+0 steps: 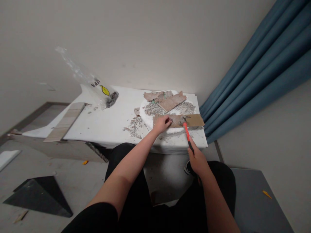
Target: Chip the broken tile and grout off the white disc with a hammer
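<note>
My right hand [198,160] is closed round the black grip of a hammer [186,131] with a red handle. Its head rests on a long brown tile strip [194,120] lying across a round white slab [148,118]. My left hand [162,123] presses on the left end of that strip, fingers curled in a pinch over something too small to make out. Broken brown tile pieces [167,99] and grey rubble [186,107] lie on the slab behind the strip.
A low white board [107,123] holds the slab, small grey fragments [136,124], a clear plastic bag [97,87] and a long pale tile [64,121]. Blue curtain [262,68] hangs at the right. A dark wedge [40,195] sits on the floor at the left.
</note>
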`<state>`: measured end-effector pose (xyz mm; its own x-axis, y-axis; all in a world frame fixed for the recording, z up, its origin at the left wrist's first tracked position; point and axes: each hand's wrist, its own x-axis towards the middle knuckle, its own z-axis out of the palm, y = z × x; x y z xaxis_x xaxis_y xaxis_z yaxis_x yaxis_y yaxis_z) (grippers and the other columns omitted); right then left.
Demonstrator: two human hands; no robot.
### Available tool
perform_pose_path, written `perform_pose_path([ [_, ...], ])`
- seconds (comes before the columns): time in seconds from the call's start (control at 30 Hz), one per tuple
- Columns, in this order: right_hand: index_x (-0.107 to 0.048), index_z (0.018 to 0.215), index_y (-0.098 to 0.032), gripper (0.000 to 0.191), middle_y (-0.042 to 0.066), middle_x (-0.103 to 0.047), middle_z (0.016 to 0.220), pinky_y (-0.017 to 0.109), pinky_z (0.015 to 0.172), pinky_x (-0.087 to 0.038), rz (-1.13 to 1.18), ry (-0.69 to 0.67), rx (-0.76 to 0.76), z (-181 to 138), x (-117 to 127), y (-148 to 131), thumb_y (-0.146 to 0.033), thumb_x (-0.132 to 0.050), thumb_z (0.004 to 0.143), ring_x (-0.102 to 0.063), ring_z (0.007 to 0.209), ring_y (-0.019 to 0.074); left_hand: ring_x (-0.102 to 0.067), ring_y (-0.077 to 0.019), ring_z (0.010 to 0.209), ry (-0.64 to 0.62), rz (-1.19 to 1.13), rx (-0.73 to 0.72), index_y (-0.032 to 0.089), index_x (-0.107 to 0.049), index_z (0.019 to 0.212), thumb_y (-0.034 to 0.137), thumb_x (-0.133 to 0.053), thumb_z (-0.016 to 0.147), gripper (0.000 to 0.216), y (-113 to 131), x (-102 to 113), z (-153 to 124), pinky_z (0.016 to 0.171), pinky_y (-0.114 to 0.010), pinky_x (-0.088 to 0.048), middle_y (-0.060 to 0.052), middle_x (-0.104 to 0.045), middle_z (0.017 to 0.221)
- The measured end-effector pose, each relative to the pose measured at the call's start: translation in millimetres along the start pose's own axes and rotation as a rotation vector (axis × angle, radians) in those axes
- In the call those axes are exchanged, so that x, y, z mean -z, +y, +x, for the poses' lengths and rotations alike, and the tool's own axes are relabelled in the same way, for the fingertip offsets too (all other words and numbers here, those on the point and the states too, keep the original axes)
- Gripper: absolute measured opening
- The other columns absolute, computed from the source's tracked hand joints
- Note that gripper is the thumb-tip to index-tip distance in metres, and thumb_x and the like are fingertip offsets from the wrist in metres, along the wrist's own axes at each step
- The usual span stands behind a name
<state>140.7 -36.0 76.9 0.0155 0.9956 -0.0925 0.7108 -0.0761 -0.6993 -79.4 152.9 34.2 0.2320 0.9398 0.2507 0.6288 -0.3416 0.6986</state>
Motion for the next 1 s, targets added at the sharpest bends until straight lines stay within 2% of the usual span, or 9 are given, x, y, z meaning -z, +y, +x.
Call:
perform_pose_path([
  [0.07,-0.032,0.166,-0.024,0.065,0.013,-0.062,0.148,0.045,0.107,-0.052,-0.004,0.016,0.023,-1.8,5.8,-10.6,-0.029,-0.041,0.102,-0.063,0.131,0.0305,-0.065,-0.0174,0.077,0.039,-0.031,-0.017,0.019,-0.067,0.098,0.025,-0.064,0.090,0.011,-1.5,-4.0,-2.6,0.075,-0.028,-0.049,-0.003,-0.073,0.086],
  [0.23,-0.030,0.166,-0.026,0.063,0.010,-0.059,0.152,0.044,0.106,-0.052,0.007,0.090,0.127,-6.5,13.9,-40.4,-0.031,-0.038,0.104,-0.059,0.136,0.0302,-0.065,-0.0151,0.075,0.084,-0.116,-0.056,0.019,-0.061,0.121,0.021,-0.066,0.087,0.034,-5.7,-11.2,-5.8,0.075,-0.027,-0.050,0.000,-0.072,0.085],
  [0.33,-0.031,0.166,-0.025,0.064,0.011,-0.061,0.149,0.044,0.104,-0.054,-0.002,0.052,0.135,-4.9,9.9,-47.1,-0.029,-0.039,0.103,-0.062,0.133,0.0298,-0.064,-0.0140,0.072,0.081,-0.163,-0.061,0.019,-0.055,0.127,0.020,-0.067,0.086,0.043,-7.9,-13.5,-5.9,0.074,-0.026,-0.050,0.001,-0.071,0.083],
  [0.43,-0.034,0.165,-0.023,0.063,0.013,-0.065,0.144,0.044,0.101,-0.056,-0.024,0.018,0.131,-3.0,5.7,-48.7,-0.029,-0.039,0.102,-0.065,0.128,0.0305,-0.065,-0.0142,0.072,0.084,-0.173,-0.048,0.020,-0.052,0.130,0.019,-0.068,0.085,0.047,-9.9,-15.3,-6.1,0.073,-0.026,-0.049,0.003,-0.071,0.082],
  [0.53,-0.031,0.166,-0.025,0.063,0.013,-0.069,0.138,0.041,0.094,-0.057,-0.059,0.058,0.149,-3.3,4.5,-51.5,-0.029,-0.037,0.104,-0.070,0.120,0.0300,-0.065,-0.0148,0.073,0.089,-0.166,-0.055,0.020,-0.051,0.131,0.019,-0.068,0.085,0.049,-11.5,-16.7,-6.5,0.074,-0.027,-0.050,0.003,-0.070,0.081],
  [0.7,-0.027,0.167,-0.026,0.064,0.011,-0.080,0.106,0.035,0.075,-0.057,-0.179,-0.007,0.099,-4.7,2.3,-56.3,-0.026,-0.036,0.103,-0.076,0.091,0.0291,-0.065,-0.0148,0.072,0.078,-0.178,-0.062,0.020,-0.051,0.130,0.019,-0.068,0.084,0.049,-13.5,-18.0,-6.2,0.074,-0.027,-0.050,0.003,-0.069,0.079],
  [0.83,-0.021,0.168,-0.025,0.065,0.011,-0.079,0.108,0.034,0.077,-0.055,-0.174,0.029,0.133,-5.4,0.6,-57.0,-0.027,-0.034,0.104,-0.075,0.094,0.0287,-0.065,-0.0147,0.072,0.080,-0.168,-0.067,0.020,-0.051,0.130,0.020,-0.068,0.085,0.048,-13.8,-17.8,-6.3,0.074,-0.027,-0.049,0.004,-0.068,0.078],
  [1.0,-0.027,0.167,-0.024,0.063,0.012,-0.079,0.107,0.033,0.076,-0.054,-0.168,0.006,0.096,-6.9,0.5,-57.3,-0.027,-0.033,0.104,-0.075,0.091,0.0276,-0.067,-0.0154,0.075,0.062,-0.161,-0.049,0.020,-0.051,0.129,0.019,-0.068,0.084,0.048,-12.2,-15.5,-6.6,0.075,-0.027,-0.050,0.002,-0.070,0.081],
])
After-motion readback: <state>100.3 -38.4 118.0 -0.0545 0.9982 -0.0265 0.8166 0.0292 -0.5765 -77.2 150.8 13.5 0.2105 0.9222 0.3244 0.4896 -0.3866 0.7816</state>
